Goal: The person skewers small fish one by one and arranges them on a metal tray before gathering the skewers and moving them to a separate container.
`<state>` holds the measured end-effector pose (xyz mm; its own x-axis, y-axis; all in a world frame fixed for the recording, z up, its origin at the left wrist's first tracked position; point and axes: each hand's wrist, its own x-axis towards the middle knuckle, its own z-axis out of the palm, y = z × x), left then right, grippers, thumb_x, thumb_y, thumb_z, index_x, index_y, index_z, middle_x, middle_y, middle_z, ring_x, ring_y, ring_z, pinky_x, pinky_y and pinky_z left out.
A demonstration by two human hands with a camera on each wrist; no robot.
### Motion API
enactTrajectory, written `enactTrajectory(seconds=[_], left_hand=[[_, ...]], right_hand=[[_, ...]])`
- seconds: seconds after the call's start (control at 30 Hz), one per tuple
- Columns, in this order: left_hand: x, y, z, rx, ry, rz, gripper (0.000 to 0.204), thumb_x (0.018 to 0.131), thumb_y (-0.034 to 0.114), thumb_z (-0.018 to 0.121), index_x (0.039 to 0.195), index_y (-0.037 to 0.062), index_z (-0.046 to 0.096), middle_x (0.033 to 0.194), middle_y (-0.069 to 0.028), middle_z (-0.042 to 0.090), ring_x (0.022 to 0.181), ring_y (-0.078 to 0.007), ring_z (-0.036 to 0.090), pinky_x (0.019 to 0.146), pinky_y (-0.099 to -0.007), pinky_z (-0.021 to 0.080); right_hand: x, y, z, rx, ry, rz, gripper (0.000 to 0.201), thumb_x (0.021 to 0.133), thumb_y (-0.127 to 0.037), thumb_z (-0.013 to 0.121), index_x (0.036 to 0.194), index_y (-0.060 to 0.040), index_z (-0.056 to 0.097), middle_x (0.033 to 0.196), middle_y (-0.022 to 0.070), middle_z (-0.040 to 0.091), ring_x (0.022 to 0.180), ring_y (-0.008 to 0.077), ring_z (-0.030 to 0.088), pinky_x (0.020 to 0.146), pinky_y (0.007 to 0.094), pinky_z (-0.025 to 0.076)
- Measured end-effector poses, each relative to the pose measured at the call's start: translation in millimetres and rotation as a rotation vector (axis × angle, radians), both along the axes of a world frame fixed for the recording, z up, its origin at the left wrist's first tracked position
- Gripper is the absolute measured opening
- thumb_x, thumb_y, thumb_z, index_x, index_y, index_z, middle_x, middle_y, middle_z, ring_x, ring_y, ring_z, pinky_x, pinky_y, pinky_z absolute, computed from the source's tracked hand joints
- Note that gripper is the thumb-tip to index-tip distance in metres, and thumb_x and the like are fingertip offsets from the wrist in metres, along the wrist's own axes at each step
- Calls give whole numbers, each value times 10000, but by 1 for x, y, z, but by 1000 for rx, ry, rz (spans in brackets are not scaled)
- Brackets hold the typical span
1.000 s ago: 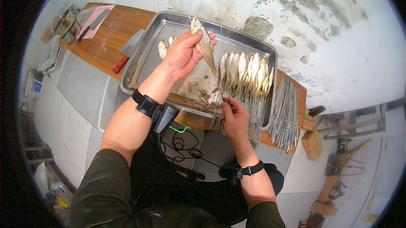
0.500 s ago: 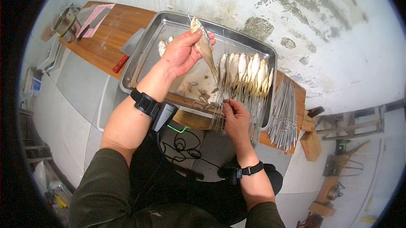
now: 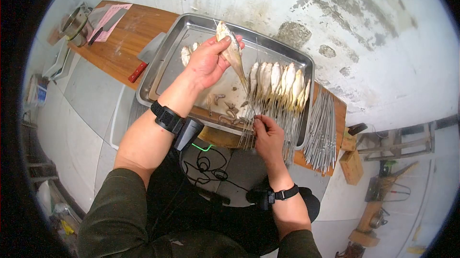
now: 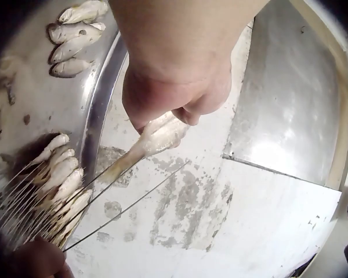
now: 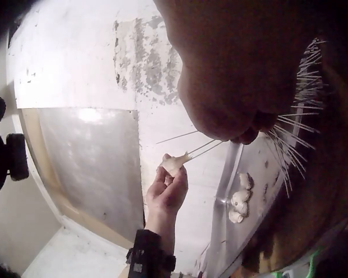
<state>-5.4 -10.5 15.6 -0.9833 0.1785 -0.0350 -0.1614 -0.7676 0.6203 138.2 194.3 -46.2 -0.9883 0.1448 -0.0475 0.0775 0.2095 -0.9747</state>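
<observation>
Above the metal tray (image 3: 178,27), the left hand (image 3: 208,61) grips a fish (image 3: 232,53) around its body, head up and tail toward the right hand. The right hand (image 3: 269,138) pinches thin metal skewers near their lower ends. In the left wrist view, two skewers run to the tail of the held fish (image 4: 156,139), and a third skewer (image 4: 127,207) slants apart from it. Skewered fish (image 3: 275,77) lie in a row at the tray's right. Several loose fish (image 4: 75,40) lie elsewhere in the tray, partly behind the left arm in the head view.
A pile of skewers (image 3: 322,131) lies on the wooden table (image 3: 129,42) right of the tray. Left of it are a red-handled knife (image 3: 138,72), another knife on pink paper (image 3: 113,24) and a metal pot (image 3: 75,27). Scraps (image 3: 231,113) lie in the tray.
The right hand has shifted slightly right and down. A skewer now angles up separately beside the held fish. The left hand keeps its grip in nearly the same place.
</observation>
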Motion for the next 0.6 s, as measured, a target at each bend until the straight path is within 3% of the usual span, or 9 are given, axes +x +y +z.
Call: enactTrajectory(seconds=[0.5,0.57,0.6], left_hand=[[-7,-6,-3,57,-10,33,221,948,74,465,1141,-34,483,1116,-143,587,1006,-235,593,898,-349,495],[-7,-6,-3,39,-10,43,225,952,112,471,1126,-25,510,1083,-124,597,993,-221,596,875,-346,496],[-8,-5,-3,21,-11,53,236,955,150,478,1112,-17,537,1050,-104,608,980,-206,600,852,-343,497]], right_hand=[[1,7,-10,-10,-14,27,169,879,-108,608,984,20,644,725,-3,595,574,48,496,510,201,392],[1,10,-12,40,-43,24,220,851,-155,639,983,20,658,821,62,674,747,119,597,704,260,476],[2,10,-12,40,-43,23,220,851,-155,639,983,20,658,821,62,674,747,119,597,704,260,476]])
